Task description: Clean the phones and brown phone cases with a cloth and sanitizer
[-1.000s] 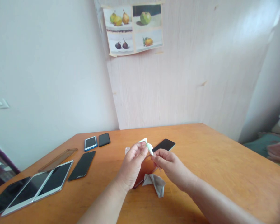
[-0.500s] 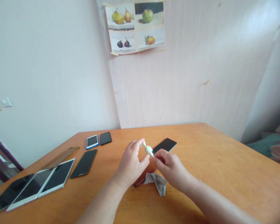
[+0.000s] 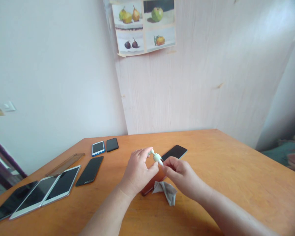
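A small white piece [image 3: 157,157], with a narrow tip and a wider collar like a pump top, is held above the table between my two hands. My left hand [image 3: 139,171] curves around its left side, index finger at the narrow tip and thumb near the lower end. The thumb and bent fingers of my right hand [image 3: 179,173] are closed at its lower right end; what exactly they pinch is too small to make out. Below the hands lie a crumpled grey cloth [image 3: 167,191] and a reddish-brown flat phone or case [image 3: 151,184], partly hidden by my hands.
Behind my right hand lies a dark phone [image 3: 175,152]. On the left are a black phone [image 3: 90,171], two white phones [image 3: 61,183], another dark phone [image 3: 13,200], a clear brownish case [image 3: 66,164], a blue-edged phone [image 3: 98,148] and a small black phone [image 3: 112,145]. The wooden table [image 3: 226,183] meets the wall behind.
The view has shifted slightly. Both hands keep nearly the same grip on the white piece, with only a slight change in its tilt. The things on the table stay put.
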`<control>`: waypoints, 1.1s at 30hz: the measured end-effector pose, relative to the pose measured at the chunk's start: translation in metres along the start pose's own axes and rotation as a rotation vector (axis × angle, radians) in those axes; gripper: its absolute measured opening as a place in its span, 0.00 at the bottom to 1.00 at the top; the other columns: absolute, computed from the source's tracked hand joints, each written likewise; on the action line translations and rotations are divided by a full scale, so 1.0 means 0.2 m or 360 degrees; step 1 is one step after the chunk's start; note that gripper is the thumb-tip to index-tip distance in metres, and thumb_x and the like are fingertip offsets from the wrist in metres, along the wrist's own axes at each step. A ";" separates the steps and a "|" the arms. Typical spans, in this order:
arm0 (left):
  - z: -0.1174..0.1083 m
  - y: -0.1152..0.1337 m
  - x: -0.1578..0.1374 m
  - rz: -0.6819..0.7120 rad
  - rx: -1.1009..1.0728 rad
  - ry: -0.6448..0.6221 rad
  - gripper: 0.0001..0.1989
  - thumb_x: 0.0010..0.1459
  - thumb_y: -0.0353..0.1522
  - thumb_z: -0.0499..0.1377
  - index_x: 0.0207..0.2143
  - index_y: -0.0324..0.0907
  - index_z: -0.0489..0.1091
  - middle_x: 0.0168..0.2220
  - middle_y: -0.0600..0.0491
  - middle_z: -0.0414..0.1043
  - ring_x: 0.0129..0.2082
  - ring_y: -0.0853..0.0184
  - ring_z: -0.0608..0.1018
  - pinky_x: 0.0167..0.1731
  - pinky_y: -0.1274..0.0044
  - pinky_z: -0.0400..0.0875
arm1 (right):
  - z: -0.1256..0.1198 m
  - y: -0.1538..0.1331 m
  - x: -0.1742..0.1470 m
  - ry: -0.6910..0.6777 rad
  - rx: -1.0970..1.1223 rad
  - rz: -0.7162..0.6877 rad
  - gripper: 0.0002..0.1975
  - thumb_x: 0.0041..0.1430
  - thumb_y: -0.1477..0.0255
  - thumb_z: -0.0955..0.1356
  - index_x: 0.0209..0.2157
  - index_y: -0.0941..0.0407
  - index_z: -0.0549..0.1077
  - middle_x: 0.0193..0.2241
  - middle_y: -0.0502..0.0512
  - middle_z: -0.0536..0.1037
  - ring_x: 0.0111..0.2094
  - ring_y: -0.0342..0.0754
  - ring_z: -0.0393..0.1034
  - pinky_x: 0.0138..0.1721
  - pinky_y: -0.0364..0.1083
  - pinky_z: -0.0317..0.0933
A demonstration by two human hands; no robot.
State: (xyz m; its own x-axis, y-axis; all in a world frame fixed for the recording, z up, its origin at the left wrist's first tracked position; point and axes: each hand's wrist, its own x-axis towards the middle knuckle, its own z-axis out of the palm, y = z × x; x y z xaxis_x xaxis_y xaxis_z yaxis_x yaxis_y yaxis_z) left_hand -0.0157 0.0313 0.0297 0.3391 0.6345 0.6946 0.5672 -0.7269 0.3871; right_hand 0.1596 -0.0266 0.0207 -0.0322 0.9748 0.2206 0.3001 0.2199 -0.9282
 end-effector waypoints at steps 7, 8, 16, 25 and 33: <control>0.00 0.01 -0.03 -0.0288 -0.0505 -0.0178 0.25 0.53 0.32 0.65 0.54 0.47 0.67 0.49 0.47 0.74 0.51 0.57 0.75 0.51 0.65 0.67 | -0.09 -0.01 0.03 -0.0225 0.0541 -0.0039 0.16 0.61 0.59 0.68 0.41 0.57 0.74 0.36 0.54 0.78 0.38 0.48 0.73 0.43 0.47 0.64; -0.01 0.01 -0.03 -0.0300 -0.0524 -0.0205 0.24 0.53 0.32 0.65 0.53 0.47 0.67 0.50 0.47 0.74 0.51 0.57 0.74 0.51 0.65 0.66 | -0.09 0.00 0.03 -0.0266 0.0579 -0.0065 0.17 0.60 0.60 0.68 0.45 0.56 0.73 0.40 0.55 0.79 0.42 0.49 0.73 0.46 0.48 0.64; -0.04 0.06 -0.01 -0.0132 -0.0325 -0.0307 0.20 0.51 0.34 0.66 0.48 0.47 0.69 0.47 0.49 0.74 0.49 0.56 0.74 0.50 0.65 0.67 | -0.08 0.02 0.03 -0.0318 0.0421 -0.0212 0.23 0.60 0.66 0.68 0.56 0.55 0.67 0.44 0.58 0.78 0.45 0.51 0.74 0.47 0.52 0.67; -0.02 0.08 -0.02 0.0178 -0.0197 -0.0355 0.22 0.51 0.28 0.63 0.49 0.47 0.66 0.48 0.48 0.72 0.50 0.57 0.73 0.51 0.64 0.67 | -0.11 0.01 0.03 -0.0170 -0.0304 -0.0507 0.19 0.52 0.79 0.67 0.47 0.53 0.73 0.39 0.53 0.79 0.39 0.48 0.72 0.37 0.45 0.64; 0.01 0.09 -0.04 0.0231 -0.0185 -0.0261 0.23 0.49 0.27 0.62 0.47 0.47 0.61 0.44 0.50 0.71 0.47 0.57 0.74 0.52 0.61 0.66 | -0.10 0.03 0.03 -0.0079 -0.0530 -0.0589 0.21 0.50 0.79 0.68 0.48 0.53 0.72 0.40 0.54 0.78 0.40 0.49 0.71 0.40 0.46 0.64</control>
State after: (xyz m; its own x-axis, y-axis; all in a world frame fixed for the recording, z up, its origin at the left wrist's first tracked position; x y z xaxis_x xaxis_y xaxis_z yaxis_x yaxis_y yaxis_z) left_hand -0.0069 0.0139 0.0310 0.5335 0.5482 0.6441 0.4164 -0.8330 0.3642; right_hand 0.1815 -0.0205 0.0218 -0.2367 0.8360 0.4951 0.5478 0.5357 -0.6426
